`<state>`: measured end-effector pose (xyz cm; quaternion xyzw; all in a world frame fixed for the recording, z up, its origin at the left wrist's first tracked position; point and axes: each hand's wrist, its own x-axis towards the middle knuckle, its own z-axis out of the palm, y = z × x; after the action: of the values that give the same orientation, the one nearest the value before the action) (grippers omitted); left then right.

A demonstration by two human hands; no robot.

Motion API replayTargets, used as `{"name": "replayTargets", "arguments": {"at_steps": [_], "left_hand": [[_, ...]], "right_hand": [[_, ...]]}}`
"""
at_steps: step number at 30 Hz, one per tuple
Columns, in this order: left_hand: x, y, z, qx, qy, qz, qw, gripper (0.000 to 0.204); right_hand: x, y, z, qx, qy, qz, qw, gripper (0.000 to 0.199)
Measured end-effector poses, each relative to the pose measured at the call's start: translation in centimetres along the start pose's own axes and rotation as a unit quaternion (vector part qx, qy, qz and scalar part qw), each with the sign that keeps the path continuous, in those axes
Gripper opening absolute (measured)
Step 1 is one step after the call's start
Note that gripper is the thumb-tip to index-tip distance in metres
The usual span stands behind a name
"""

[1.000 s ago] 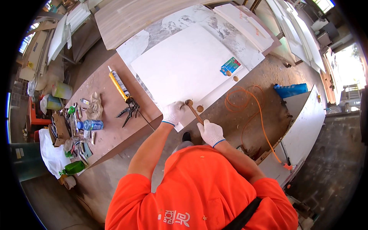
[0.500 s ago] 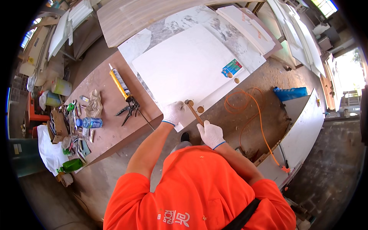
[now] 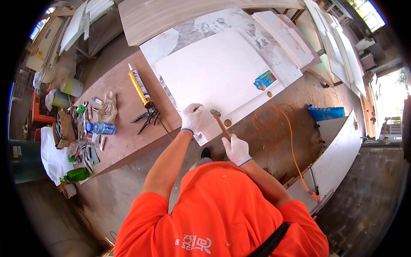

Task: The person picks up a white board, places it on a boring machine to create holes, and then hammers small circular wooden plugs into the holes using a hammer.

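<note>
Caulk gun (image 3: 140, 88) & pliers (image 3: 145, 120) on brown bench, orange cord (image 3: 282, 128) coiled on floor, blue bottle (image 3: 100, 127) nr clutter

Two gloved hands, one hammer (image 3: 221, 123), one caulking gun (image 3: 140, 88), perhaps three small round wooden discs (image 3: 227, 123), one orange hose (image 3: 287, 141).

Wearing a bright orange short-sleeved shirt with white lettering on the back, a dark strap crossing the right shoulder; white knit work gloves, blue-edged at the cuffs, covering left hand (image 3: 191, 118) and right hand (image 3: 236, 149).
</note>
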<state>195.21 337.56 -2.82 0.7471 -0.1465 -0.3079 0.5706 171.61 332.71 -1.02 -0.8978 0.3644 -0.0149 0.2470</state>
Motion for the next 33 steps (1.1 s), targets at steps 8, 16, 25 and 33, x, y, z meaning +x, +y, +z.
{"name": "replayTargets", "arguments": {"at_steps": [8, 16, 25, 33], "left_hand": [[0.1, 0.2, -0.3, -0.090, 0.010, -0.037, 0.995, 0.022], [0.8, 0.6, -0.9, -0.152, -0.011, -0.136, 0.979, 0.032], [-6.4, 4.7, 1.8, -0.505, -0.159, -0.279, 0.801, 0.064], [-8.5, 6.3, 3.8, -0.455, -0.301, -0.193, 0.816, 0.079]], "right_hand": [[-0.4, 0.2, 0.4, 0.014, 0.026, -0.003, 1.000, 0.042], [0.4, 0.3, -0.6, -0.012, -0.046, 0.038, 0.998, 0.048], [1.8, -3.7, -6.2, 0.238, 0.020, 0.034, 0.970, 0.036], [2.3, -3.9, -6.5, 0.230, 0.042, 0.028, 0.972, 0.024]]}}
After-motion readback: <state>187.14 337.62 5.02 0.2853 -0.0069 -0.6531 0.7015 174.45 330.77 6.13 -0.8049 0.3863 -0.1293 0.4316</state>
